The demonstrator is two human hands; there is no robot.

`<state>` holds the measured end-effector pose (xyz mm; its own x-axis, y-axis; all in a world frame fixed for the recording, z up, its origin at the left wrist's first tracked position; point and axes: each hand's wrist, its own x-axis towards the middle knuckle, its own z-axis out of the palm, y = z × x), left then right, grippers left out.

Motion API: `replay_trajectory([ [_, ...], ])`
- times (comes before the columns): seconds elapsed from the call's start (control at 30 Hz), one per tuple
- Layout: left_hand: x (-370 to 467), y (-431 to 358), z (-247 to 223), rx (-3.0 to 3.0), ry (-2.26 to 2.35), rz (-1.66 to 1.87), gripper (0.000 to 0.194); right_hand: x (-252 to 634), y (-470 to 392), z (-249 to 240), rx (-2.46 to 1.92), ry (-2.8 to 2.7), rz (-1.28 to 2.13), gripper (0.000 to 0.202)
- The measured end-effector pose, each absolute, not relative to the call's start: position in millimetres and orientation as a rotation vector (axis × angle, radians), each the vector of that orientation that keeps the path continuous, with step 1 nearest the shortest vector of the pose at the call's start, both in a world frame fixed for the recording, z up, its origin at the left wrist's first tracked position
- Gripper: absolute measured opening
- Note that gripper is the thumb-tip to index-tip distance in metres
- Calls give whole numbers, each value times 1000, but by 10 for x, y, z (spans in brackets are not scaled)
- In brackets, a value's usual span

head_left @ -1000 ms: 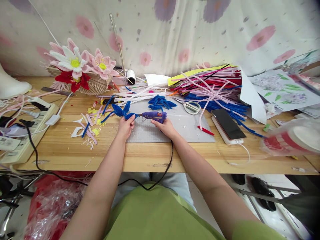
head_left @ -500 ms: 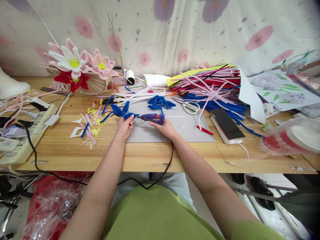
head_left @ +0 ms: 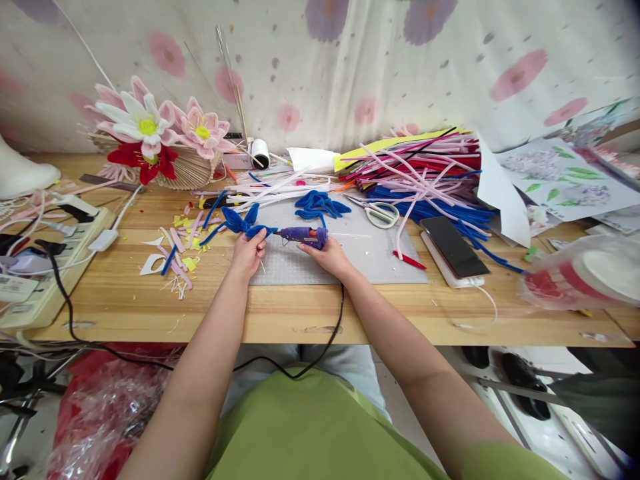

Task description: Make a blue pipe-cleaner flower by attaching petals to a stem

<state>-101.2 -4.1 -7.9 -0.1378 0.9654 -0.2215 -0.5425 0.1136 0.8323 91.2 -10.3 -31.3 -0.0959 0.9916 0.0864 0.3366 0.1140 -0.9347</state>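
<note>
Pinched in my left hand (head_left: 249, 253) is a blue pipe-cleaner flower (head_left: 241, 219) with several petals spread to the upper left; a thin pale stem shows below the fingers. My right hand (head_left: 327, 255) is wrapped round a purple glue gun (head_left: 303, 235), its nozzle pointing left at the tip of the nearest blue petal. Whether nozzle and petal touch I cannot tell. More blue pipe-cleaner petals (head_left: 320, 204) lie just beyond the glue gun on the grey cutting mat (head_left: 385, 260).
White-handled scissors (head_left: 383, 215) lie on the mat near a heap of coloured pipe cleaners (head_left: 425, 167). A phone (head_left: 456, 247) rests at the right. Yellow and pink scraps (head_left: 185, 250) lie left of my hands. The black cord (head_left: 327, 343) hangs over the table edge. Finished flowers (head_left: 150, 130) stand back left.
Almost nothing differs. The glue gun and my right hand have shifted very slightly left, and my left hand keeps its hold on the blue flower.
</note>
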Motion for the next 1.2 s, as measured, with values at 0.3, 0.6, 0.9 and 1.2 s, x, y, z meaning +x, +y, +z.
replay_trajectory([
  [0.3,-1018,-39,-76,563,990,1424,37,887,-112,-261,-1336,-1587,983,37],
  [0.6,-1025,-38,-65,551,990,1405,35,900,-106,-255,-1354,-1541,989,38],
  [0.9,-1029,-43,-50,523,973,1404,34,904,-85,-267,-1392,-1551,969,40],
  [1.2,-1031,-43,-56,521,967,1400,33,855,-119,-187,-1348,-1577,1004,40],
])
